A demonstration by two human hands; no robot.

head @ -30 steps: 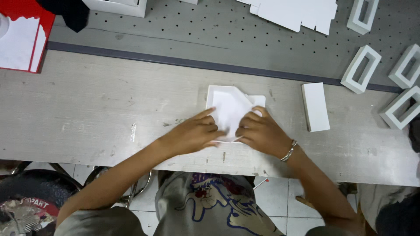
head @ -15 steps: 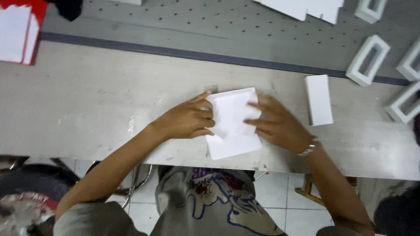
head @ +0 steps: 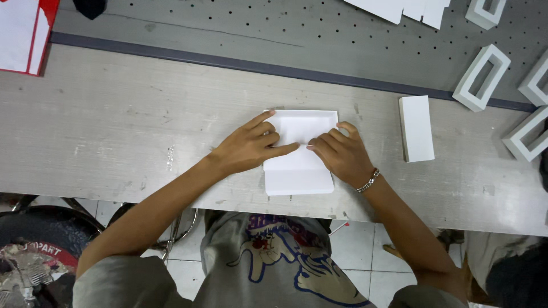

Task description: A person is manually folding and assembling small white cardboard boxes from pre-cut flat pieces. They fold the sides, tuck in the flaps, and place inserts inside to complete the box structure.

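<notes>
At the bottom of the frame I see my own grey printed shirt [head: 274, 262] and both forearms reaching up over the near edge of the pale, worn table [head: 114, 142]. Just past that edge, in the middle of the frame, lies a white folded cardboard piece [head: 299, 171], flat on the table, its lower part a plain panel and its upper part a raised, shallow tray-like fold. My left hand [head: 248, 145] rests on its left side, fingers spread loosely and the forefinger stretched right across the fold line, pressing rather than gripping. My right hand [head: 339, 154], with a metal bracelet [head: 370, 181] at the wrist, lies on the right side, fingers bent and pointing left, their tips almost meeting the left forefinger at the crease; neither hand is closed around the card, both are flat on it. To the right, well apart from the hands, a white rectangular block [head: 416, 128] lies on the table. Farther up, beyond a dark strip, runs a grey perforated board [head: 228, 28]. On it at the upper right stand several white open rectangular frames [head: 482, 77], with flat white cut sheets [head: 399, 8] at the top edge. In the upper left corner sits a red and white sheet [head: 23, 34].
</notes>
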